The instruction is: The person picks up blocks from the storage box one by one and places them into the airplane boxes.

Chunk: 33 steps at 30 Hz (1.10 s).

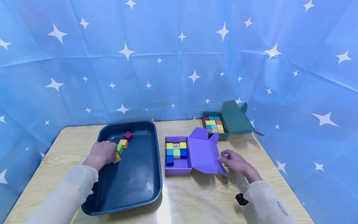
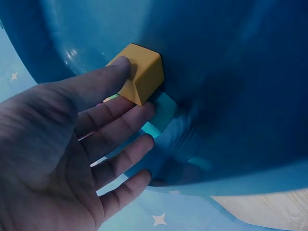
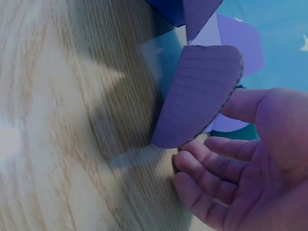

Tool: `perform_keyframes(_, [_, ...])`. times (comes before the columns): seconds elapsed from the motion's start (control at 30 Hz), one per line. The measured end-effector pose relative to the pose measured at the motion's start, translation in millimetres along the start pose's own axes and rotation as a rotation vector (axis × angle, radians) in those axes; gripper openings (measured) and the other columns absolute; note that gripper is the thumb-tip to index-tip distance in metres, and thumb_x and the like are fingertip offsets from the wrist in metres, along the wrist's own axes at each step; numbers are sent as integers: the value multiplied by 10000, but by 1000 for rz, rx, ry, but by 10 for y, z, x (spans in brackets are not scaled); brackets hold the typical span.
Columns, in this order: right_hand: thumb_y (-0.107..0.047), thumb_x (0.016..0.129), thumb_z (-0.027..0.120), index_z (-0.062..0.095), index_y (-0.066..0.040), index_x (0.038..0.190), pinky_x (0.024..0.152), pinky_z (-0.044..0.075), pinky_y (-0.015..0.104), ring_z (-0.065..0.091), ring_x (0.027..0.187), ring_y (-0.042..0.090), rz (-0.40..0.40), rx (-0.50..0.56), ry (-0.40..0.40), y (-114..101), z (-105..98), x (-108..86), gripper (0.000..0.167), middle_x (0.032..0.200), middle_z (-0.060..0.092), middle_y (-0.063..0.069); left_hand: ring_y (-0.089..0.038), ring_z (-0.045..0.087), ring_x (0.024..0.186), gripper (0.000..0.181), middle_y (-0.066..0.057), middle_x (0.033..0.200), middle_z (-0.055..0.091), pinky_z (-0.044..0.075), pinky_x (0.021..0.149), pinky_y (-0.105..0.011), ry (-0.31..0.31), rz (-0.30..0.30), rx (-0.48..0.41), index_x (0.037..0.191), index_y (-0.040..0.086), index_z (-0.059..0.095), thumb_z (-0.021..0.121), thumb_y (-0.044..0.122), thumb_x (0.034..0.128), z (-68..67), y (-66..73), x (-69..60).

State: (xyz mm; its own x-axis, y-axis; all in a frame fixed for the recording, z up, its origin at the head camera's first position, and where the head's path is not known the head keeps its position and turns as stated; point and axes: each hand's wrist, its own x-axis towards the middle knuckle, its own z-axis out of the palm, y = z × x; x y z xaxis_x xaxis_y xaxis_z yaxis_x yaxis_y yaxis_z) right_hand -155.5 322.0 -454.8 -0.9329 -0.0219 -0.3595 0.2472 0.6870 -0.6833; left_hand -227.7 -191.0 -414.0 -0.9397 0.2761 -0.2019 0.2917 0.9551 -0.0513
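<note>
My left hand (image 1: 103,153) reaches into the dark blue tray (image 1: 134,193) and pinches an orange cube (image 2: 144,72) between thumb and fingers. Close to it in the tray lie a green cube (image 1: 119,149), another orange cube (image 1: 123,143) and a purple cube (image 1: 128,136). My right hand (image 1: 236,161) is at the outer edge of the purple box's raised lid (image 1: 202,154), fingers loosely bent. In the right wrist view a lid flap (image 3: 199,96) hides the thumb tip. Inside the purple box (image 1: 178,171) sit several coloured cubes, one marked with a 6.
A dark green box (image 1: 223,136) with its lid folded out stands at the back right, holding rows of coloured cubes. Below the right wrist is a small black object (image 1: 241,199). A star-patterned blue curtain (image 1: 167,71) surrounds the wooden table (image 1: 195,199).
</note>
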Motion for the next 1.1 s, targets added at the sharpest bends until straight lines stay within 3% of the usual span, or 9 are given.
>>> perform_keyframes(0.13, [-366, 984, 556, 425, 43, 1390, 778, 544, 375, 612, 975, 249, 4, 35, -2, 15, 23, 25, 591, 1135, 615, 181, -211, 529, 629, 260, -49, 683, 611, 543, 679, -413, 9, 3, 5, 813, 43, 674, 812, 262, 784, 22, -3, 3])
perform_keyframes(0.23, [-384, 977, 562, 436, 34, 1383, 783, 536, 371, 592, 993, 247, -5, -2, -1, -1, 31, 11, 596, 1145, 611, 172, -211, 530, 627, 262, -49, 680, 608, 546, 673, -408, 9, 4, 2, 814, 42, 674, 805, 268, 791, 30, 1, 10])
perform_keyframes(0.37, [-388, 957, 597, 467, 13, 1369, 848, 545, 404, 591, 1055, 260, -87, -93, 14, -56, 35, -31, 590, 1178, 622, 157, -210, 530, 629, 263, -52, 684, 610, 546, 671, -409, 9, 2, -7, 817, 39, 676, 800, 270, 794, 23, -4, 8])
perform_keyframes(0.6, [-406, 922, 649, 571, -60, 1297, 1000, 441, 583, 537, 1218, 350, -356, -136, 44, -196, 43, -196, 516, 1285, 616, 114, -212, 527, 636, 260, -51, 692, 614, 536, 667, -406, 2, -3, -30, 829, 37, 680, 797, 266, 795, 13, -27, -8])
perform_keyframes(0.87, [-450, 871, 696, 590, -157, 1264, 1093, 373, 587, 473, 1339, 326, -438, -140, -41, -323, 158, -273, 502, 1316, 600, 14, -204, 528, 642, 264, -48, 697, 625, 536, 684, -401, 3, -5, -42, 856, 35, 693, 810, 261, 786, 3, -24, -28])
perform_keyframes(1.1, [-443, 787, 780, 537, -181, 1353, 1098, 357, 601, 435, 1371, 347, -506, -233, -19, -336, 246, -313, 669, 1404, 541, 40, -197, 523, 632, 234, -40, 691, 624, 517, 658, -380, 13, 3, -54, 831, 44, 691, 795, 251, 796, 18, -22, -20])
